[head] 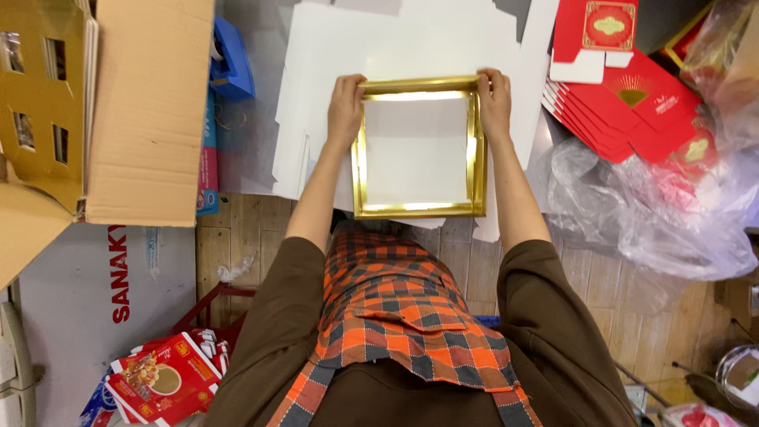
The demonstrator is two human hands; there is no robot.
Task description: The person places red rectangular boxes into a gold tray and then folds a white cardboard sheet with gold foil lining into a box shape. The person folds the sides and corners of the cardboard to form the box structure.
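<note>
A person in a brown top and an orange-and-grey checked apron leans over a tabletop [253,150] and holds a shallow square gold tray [418,147], a box insert of shiny foil-faced card with a plain white floor, by its two far corners: the left hand [346,103] is closed on the far-left corner, thumb over the rim, and the right hand [493,99] is closed on the far-right corner, the two hands set well apart across the tray's width. The tray lies on a spread of flat white card sheets [316,87] at the middle of the tabletop, its near rim reaching to the tabletop's near edge above the apron. It looks light and fairly stiff, though the thin folded walls would likely crease or dent under a hard pinch, and the smooth foil may be slick, so the corners, where the walls brace one another, seem the soundest places to grip. At the far-right corner a fan of flat red cartons [624,111] with gold emblems rests beside crumpled clear plastic sheeting [656,213]; along the left edge stand an open corrugated cardboard box [146,119] and a blue tape dispenser [232,67]; red printed packets [162,383] lie on the floor below
</note>
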